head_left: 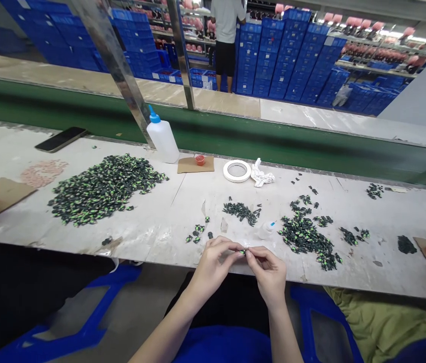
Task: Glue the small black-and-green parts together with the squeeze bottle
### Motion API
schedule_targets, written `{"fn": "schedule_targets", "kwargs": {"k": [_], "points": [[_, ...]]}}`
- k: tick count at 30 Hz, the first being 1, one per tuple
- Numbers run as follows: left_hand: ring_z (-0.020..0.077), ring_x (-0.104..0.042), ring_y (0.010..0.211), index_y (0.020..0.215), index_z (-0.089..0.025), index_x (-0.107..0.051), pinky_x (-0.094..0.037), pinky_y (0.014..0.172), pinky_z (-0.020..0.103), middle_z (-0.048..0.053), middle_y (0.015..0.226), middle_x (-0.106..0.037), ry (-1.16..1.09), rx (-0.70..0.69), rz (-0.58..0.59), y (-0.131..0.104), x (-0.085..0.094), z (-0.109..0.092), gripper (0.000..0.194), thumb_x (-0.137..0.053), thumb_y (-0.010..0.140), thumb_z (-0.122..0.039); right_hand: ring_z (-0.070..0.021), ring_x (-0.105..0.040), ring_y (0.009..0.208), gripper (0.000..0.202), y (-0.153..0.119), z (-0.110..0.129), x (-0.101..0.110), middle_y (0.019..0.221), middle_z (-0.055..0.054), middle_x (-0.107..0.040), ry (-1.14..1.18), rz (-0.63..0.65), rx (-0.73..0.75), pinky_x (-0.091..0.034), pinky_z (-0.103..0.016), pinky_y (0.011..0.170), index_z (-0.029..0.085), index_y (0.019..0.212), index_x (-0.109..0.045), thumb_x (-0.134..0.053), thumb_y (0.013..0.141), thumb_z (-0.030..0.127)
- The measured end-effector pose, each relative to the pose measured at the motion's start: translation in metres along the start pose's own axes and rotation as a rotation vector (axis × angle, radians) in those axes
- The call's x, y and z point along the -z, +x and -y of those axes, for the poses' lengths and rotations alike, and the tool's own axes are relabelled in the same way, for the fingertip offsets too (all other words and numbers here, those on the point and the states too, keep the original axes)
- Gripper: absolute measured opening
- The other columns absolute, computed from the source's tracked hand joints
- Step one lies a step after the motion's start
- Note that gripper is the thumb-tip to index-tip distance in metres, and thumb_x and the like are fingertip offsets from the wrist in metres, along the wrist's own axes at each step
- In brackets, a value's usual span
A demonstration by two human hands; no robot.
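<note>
Closely pinched: one small black-and-green piece

Holds it above the near edge of a pale, scuffed table, between thumb and fingertips of the left hand and of the right hand, with fingers curled and tips nearly together. On stacked blue plastic crates beyond, white labels, too small to read. To the left, a broad, bumpy heap of black-and-green bits; to the right, a smaller, looser pile. Ahead, slim dark sticks, a smooth white tape ring and crumpled tissue just beside it. Near the far edge, a cloudy white plastic bottle with a pointed blue cap, contents impossible to tell. Just right of that, a small red cup on flat brown cardboard.
</note>
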State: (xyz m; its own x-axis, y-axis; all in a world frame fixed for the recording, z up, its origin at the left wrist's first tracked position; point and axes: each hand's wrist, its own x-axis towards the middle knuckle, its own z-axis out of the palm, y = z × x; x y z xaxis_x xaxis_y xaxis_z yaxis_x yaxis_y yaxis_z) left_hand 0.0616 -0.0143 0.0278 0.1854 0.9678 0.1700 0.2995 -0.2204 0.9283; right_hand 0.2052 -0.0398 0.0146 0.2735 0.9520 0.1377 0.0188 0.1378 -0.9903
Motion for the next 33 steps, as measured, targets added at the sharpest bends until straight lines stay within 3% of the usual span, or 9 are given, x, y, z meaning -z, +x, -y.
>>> {"fn": "schedule_targets", "kwargs": {"k": [5, 10, 18, 28, 30, 33], "points": [[0.0184, -0.067, 0.078, 0.079, -0.021, -0.074, -0.054, 0.076, 0.03, 0.004, 0.079, -0.071, -0.181, 0.105, 0.042, 0.0, 0.002, -0.011, 0.008, -0.068, 0.075, -0.024, -0.0174, -0.069, 0.067, 0.003, -0.003, 0.001, 0.003, 0.073, -0.004, -0.073, -0.012, 0.001, 0.155, -0.058, -0.028, 0.062, 0.022, 0.078, -0.073, -0.07, 0.077, 0.023], [0.0178, -0.068, 0.075, 0.075, -0.019, -0.073, -0.056, 0.073, 0.029, 0.004, 0.077, -0.072, -0.241, 0.168, 0.033, 0.0, 0.002, -0.018, 0.007, -0.068, 0.071, -0.021, -0.018, -0.07, 0.066, 0.014, -0.005, 0.008, 0.007, 0.078, -0.004, -0.075, -0.089, 0.037, 0.212, -0.059, -0.029, 0.063, 0.022, 0.089, -0.073, -0.069, 0.076, 0.018], [0.0202, -0.067, 0.08, 0.074, -0.022, -0.073, -0.05, 0.082, 0.036, 0.004, 0.079, -0.073, -0.059, 0.122, 0.022, -0.004, 0.004, -0.017, 0.005, -0.069, 0.071, -0.022, -0.0165, -0.069, 0.063, 0.029, 0.001, 0.02, 0.014, 0.077, -0.003, -0.074, -0.273, 0.16, 0.237, -0.06, -0.03, 0.066, 0.021, 0.104, -0.067, -0.066, 0.075, 0.018], [0.0219, -0.066, 0.082, 0.075, -0.023, -0.072, -0.046, 0.087, 0.041, 0.003, 0.079, -0.07, 0.135, 0.145, 0.034, -0.008, -0.007, -0.022, 0.008, -0.067, 0.072, -0.018, -0.0162, -0.068, 0.064, 0.021, 0.0, 0.005, 0.019, 0.074, -0.004, -0.072, -0.25, 0.19, 0.137, -0.058, -0.028, 0.063, 0.02, 0.097, -0.066, -0.067, 0.076, 0.024], [0.0226, -0.065, 0.087, 0.081, -0.023, -0.07, -0.047, 0.086, 0.039, 0.004, 0.082, -0.071, 0.12, 0.116, 0.081, -0.007, -0.01, -0.02, 0.01, -0.063, 0.076, -0.019, -0.0167, -0.068, 0.065, 0.018, 0.001, 0.005, 0.024, 0.075, -0.004, -0.072, -0.296, 0.2, 0.142, -0.058, -0.029, 0.063, 0.02, 0.095, -0.067, -0.065, 0.077, 0.023], [0.0233, -0.064, 0.095, 0.106, -0.024, -0.062, -0.045, 0.089, 0.039, 0.003, 0.087, -0.073, 0.096, 0.051, 0.165, -0.001, -0.009, -0.012, 0.024, -0.06, 0.082, -0.024, -0.0171, -0.066, 0.064, 0.01, 0.007, 0.007, 0.04, 0.075, -0.004, -0.07, -0.405, 0.187, 0.19, -0.057, -0.029, 0.061, 0.021, 0.085, -0.069, -0.062, 0.079, 0.023]]}}
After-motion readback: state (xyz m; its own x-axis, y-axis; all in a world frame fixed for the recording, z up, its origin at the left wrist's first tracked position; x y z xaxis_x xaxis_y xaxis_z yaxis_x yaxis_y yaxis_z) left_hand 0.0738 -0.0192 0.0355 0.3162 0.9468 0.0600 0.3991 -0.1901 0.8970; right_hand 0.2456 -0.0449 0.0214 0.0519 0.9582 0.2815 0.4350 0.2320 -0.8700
